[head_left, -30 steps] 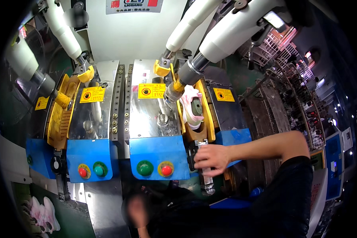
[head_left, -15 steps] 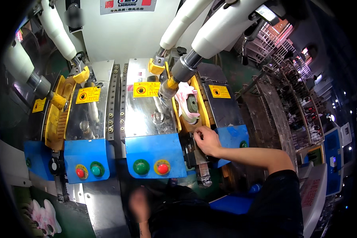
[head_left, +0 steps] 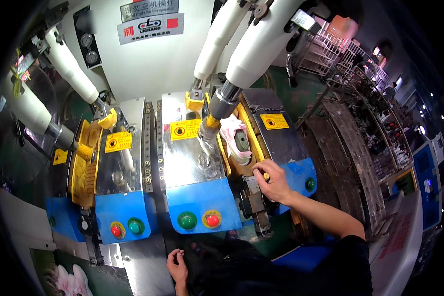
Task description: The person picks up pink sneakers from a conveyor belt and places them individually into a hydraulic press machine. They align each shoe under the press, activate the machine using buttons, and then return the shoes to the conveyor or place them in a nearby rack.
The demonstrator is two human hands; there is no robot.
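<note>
My right hand (head_left: 273, 182) is curled at the front end of the right press station, with a small yellow piece (head_left: 266, 176) showing between thumb and fingers. Just beyond it, a pink and white shoe (head_left: 240, 149) lies with a dark green block (head_left: 241, 141) set in its opening. It sits between yellow side pads (head_left: 252, 132), with the metal press rod (head_left: 222, 102) above its left side. My left hand (head_left: 177, 266) hangs low in front of the machine, fingers loosely bent and holding nothing visible.
Blue front panels (head_left: 202, 200) carry a green button (head_left: 187, 220) and a red button (head_left: 212, 220). At left stands a second station with a yellow cradle (head_left: 81, 167). Pink and white shoes (head_left: 71, 281) lie at lower left. A rack (head_left: 380, 133) runs along the right.
The whole view has shifted, so the machine appears lower and slightly right. My right hand stays by the station's front end, where a yellow piece now shows. My left hand was blurred and is now sharp.
</note>
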